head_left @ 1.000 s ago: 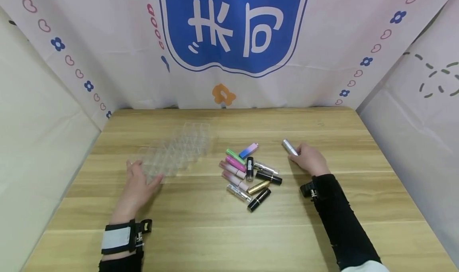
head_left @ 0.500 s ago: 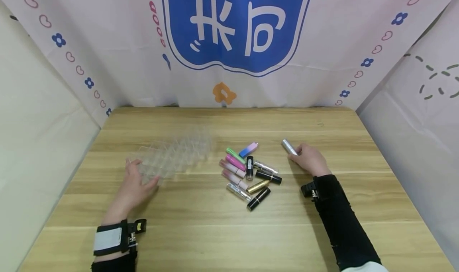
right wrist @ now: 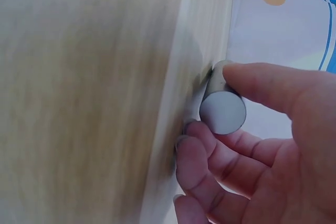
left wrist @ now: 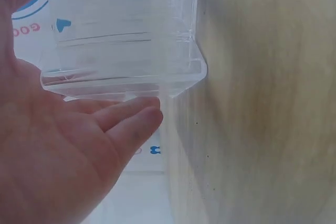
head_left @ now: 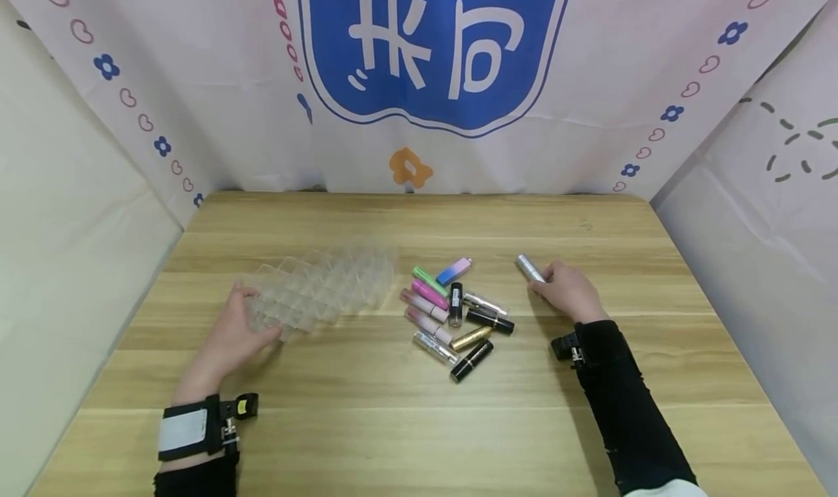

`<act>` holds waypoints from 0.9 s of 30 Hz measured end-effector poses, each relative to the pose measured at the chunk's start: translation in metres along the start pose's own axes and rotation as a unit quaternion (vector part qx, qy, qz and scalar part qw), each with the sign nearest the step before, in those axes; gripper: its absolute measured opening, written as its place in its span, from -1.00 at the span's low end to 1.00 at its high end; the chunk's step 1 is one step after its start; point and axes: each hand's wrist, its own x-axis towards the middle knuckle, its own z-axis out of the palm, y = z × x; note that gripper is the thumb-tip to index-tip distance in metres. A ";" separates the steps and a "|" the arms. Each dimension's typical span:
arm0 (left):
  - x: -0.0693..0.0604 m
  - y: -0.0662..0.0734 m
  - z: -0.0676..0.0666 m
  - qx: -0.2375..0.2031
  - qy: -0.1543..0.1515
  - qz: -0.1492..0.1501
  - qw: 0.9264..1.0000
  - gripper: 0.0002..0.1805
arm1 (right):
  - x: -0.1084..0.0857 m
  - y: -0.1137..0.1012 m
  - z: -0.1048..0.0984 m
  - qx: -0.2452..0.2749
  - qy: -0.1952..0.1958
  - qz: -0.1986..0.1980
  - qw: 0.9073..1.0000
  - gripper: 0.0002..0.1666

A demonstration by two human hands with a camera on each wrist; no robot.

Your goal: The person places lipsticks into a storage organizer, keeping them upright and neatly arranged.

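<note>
A clear plastic organizer (head_left: pixel 321 289) with rows of compartments stands on the left half of the table. My left hand (head_left: pixel 229 333) grips its near left end between thumb and fingers; the left wrist view shows the organizer's end wall (left wrist: pixel 115 61) between them. On the right, my right hand (head_left: pixel 568 292) pinches a silver lipstick tube (head_left: pixel 527 267) that lies low at the tabletop. Its flat round end (right wrist: pixel 223 113) faces the right wrist camera, with the thumb on one side and curled fingers on the other.
Several lipsticks and gloss tubes lie loosely piled mid-table, among them a blue-pink tube (head_left: pixel 454 271), a magenta tube (head_left: pixel 430 294), a gold tube (head_left: pixel 471 338) and a black tube (head_left: pixel 471 361). A printed cloth (head_left: pixel 275 148) hangs behind the table's back edge.
My left hand has shifted left and slightly turned the organizer, whose far end swung to the right and nearer. The right hand and the silver tube stay in place.
</note>
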 end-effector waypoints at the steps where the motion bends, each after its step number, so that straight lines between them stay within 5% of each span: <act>1: 0.000 0.000 -0.001 0.000 -0.002 0.000 1.000 0.02 | 0.000 0.000 -0.001 0.000 0.000 -0.001 1.000 -0.50; 18: 0.002 -0.008 -0.007 -0.034 -0.029 -0.003 0.999 -0.08 | -0.009 -0.002 -0.009 0.003 0.006 -0.015 1.000 -0.52; 27: 0.005 -0.013 -0.008 -0.067 -0.034 0.016 0.997 -0.09 | -0.017 -0.014 -0.015 0.008 0.048 -0.049 0.998 -0.56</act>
